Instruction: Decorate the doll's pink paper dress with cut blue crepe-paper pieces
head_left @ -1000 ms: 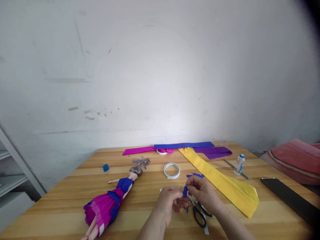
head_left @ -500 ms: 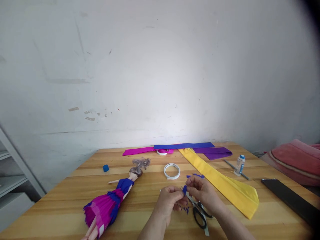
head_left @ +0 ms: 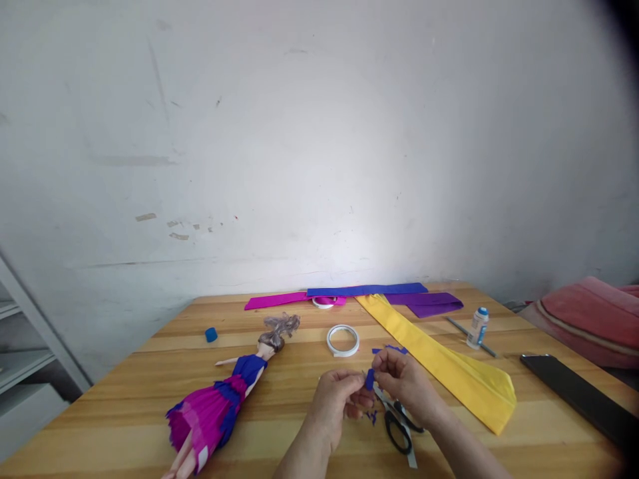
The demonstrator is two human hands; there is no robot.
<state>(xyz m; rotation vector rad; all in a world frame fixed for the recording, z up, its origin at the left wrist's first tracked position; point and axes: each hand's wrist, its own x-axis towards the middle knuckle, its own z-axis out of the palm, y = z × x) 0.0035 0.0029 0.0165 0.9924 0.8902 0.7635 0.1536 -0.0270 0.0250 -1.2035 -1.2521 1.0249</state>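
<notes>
Between my two hands is a small piece of blue crepe paper [head_left: 370, 380]. My left hand [head_left: 335, 402] pinches its left side, thumb against fingers. From the other side my right hand [head_left: 403, 380] grips it with thumb and forefinger. Beneath my right hand lie black-handled scissors [head_left: 398, 432], their blades partly hidden, over a pale strip [head_left: 412, 459]. Tiny blue scraps [head_left: 371, 418] lie on the wooden table beside my left hand, and more blue cuttings [head_left: 389, 350] lie beyond my hands. To the left a doll [head_left: 232, 399] in a magenta and blue paper dress lies on its back.
A tape roll [head_left: 343, 340] lies mid-table. Behind are blue [head_left: 367, 291], magenta [head_left: 274, 301] and purple paper strips [head_left: 439, 303]; a yellow strip [head_left: 449, 369] runs rightward. A glue bottle [head_left: 478, 328], grey stick [head_left: 459, 326] and black phone [head_left: 574, 392] are right; a blue cap [head_left: 211, 334] left.
The blue paper piece shows a little more between my fingertips and sits more upright. Both hands stay in nearly the same place, and the things on the table have not moved.
</notes>
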